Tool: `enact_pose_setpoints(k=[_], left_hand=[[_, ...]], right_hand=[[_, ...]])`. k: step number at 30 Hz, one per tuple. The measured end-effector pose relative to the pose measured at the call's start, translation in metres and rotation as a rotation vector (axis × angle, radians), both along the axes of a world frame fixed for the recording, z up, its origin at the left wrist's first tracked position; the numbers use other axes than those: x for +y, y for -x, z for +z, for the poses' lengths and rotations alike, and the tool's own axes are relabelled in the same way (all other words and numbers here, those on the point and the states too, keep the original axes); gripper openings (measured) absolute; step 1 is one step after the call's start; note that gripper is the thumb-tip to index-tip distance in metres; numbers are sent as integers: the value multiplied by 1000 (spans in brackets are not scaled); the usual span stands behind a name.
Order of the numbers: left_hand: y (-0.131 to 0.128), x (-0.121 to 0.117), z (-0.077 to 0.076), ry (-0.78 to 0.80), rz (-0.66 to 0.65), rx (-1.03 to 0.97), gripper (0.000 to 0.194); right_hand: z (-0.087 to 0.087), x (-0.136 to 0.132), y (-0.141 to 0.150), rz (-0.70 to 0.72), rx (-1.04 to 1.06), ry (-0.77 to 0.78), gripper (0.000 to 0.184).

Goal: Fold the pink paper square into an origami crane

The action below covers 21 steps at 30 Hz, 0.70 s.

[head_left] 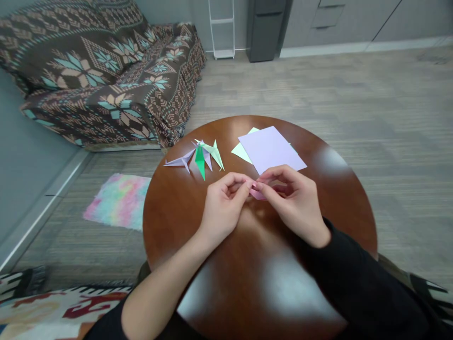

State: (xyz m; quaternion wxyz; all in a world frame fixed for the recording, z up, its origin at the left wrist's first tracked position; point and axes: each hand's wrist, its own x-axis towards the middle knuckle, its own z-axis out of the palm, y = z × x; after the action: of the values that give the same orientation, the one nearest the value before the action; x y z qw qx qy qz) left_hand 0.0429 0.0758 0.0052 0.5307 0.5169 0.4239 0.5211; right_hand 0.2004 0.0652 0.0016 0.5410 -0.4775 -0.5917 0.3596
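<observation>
Both of my hands meet over the middle of the round table, fingertips pinched on a small folded piece of pink paper (258, 194). My left hand (226, 200) grips its left end between thumb and forefinger. On the other end, my right hand (292, 198) pinches it with thumb and fingers. Much of the pink paper is hidden behind the fingers. Just beyond my right hand lie a lilac paper sheet (271, 148) and, partly under it, a pale green sheet (241, 153).
Folded paper cranes in lilac (182, 161), green (200, 163) and pale green (214, 152) cluster at the back left of the brown round table (170, 217). A patterned covered sofa (116, 89) and a fluffy pastel rug (118, 200) are to the left.
</observation>
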Motion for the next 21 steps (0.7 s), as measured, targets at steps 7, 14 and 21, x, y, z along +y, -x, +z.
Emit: enact_pose_setpoints(k=[7,14,21], left_hand=[[0,-3,3,-66,27,108,11],[0,-2,1,-52,3,106,11],[0,-1,1,24,-25,14,12]], right_hand=[[1,3,-3,148,11,163,21],[1,2,-3,216,119,247,20],[0,3,-3,241,154,269,19]])
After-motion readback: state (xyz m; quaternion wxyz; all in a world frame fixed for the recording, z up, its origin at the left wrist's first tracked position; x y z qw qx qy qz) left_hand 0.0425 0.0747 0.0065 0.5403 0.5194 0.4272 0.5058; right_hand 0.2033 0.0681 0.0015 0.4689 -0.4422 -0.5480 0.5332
